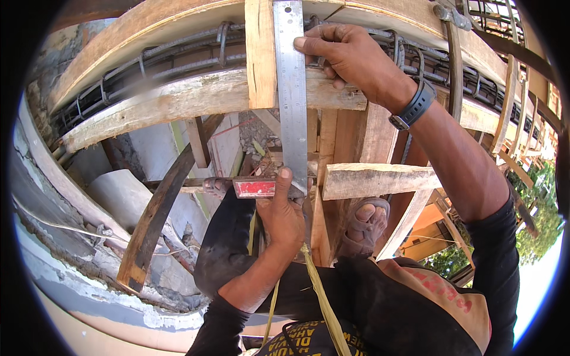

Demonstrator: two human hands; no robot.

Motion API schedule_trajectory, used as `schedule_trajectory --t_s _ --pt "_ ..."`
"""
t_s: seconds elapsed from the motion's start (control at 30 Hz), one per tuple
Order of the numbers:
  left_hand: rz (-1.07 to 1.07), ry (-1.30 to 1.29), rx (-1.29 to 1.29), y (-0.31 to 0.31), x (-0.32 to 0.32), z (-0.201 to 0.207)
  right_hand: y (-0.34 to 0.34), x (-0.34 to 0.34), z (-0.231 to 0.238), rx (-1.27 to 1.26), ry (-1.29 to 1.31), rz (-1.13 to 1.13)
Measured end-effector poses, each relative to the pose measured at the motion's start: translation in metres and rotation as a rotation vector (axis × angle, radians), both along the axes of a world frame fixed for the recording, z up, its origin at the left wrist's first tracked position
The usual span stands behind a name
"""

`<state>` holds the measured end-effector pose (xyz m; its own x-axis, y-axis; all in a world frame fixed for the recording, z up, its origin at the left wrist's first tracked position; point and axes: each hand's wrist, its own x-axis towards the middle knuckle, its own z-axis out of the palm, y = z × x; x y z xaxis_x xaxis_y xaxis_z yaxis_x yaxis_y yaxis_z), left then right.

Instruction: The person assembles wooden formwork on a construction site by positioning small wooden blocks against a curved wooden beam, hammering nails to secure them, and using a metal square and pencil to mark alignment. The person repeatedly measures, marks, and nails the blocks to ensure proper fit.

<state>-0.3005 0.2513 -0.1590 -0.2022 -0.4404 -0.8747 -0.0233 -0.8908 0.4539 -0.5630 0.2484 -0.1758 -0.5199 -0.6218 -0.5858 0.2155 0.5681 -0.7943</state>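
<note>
Fingers hold scale-marked steel square; yellow lettering on black cloth.

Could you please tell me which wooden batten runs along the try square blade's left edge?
The pale batten crossing the rebar at top; the dark, curved-looking batten lies well left of the try square.

Small numerals and graduation lines run down the blade of my metal square; the red label on its handle is too worn to read. Yellow capitals stand on my dark shirt, blurred red print on its tan panel.
</note>
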Motion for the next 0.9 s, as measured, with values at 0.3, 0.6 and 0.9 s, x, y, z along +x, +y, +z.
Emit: schedule_trajectory --t_s 0.3,0.6,0.9 --pt "-0.012 -0.002 -0.076 -0.009 0.001 -0.011 -0.002 -0.002 0.000 -0.004 0.001 -0.027" --pt "-0.029 -0.001 -0.071 -0.003 0.003 -0.002 -0.003 0.000 0.001 0.029 -0.010 0.016" --pt "-0.028 0.015 -0.075 -0.008 0.000 -0.007 -0.001 0.002 -0.004 0.008 0.033 -0.016"
